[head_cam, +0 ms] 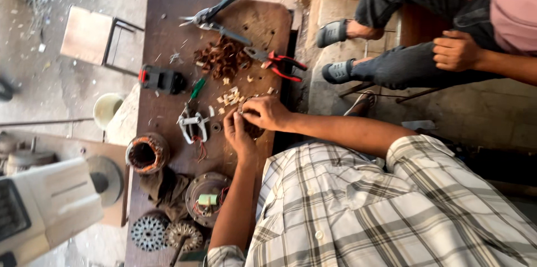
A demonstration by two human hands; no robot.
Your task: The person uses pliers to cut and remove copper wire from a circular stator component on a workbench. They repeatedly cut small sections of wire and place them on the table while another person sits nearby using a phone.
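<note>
My left hand [239, 135] and my right hand [267, 111] meet at the near edge of a brown wooden table [168, 26]. Both close around a small dark round part [254, 130], mostly hidden by my fingers. Pale cut bits [232, 99] lie just beyond my right hand. A metal puller tool [193, 124] with red wires sits beyond my left hand.
On the table are tin snips [212, 15], red-handled pliers [282, 63], copper wire scraps [221, 60], a black-and-red device [162, 79], a copper-wound stator [146, 154], a motor housing [207, 197] and round rotor plates [148, 232]. Another person [447, 49] sits at the upper right.
</note>
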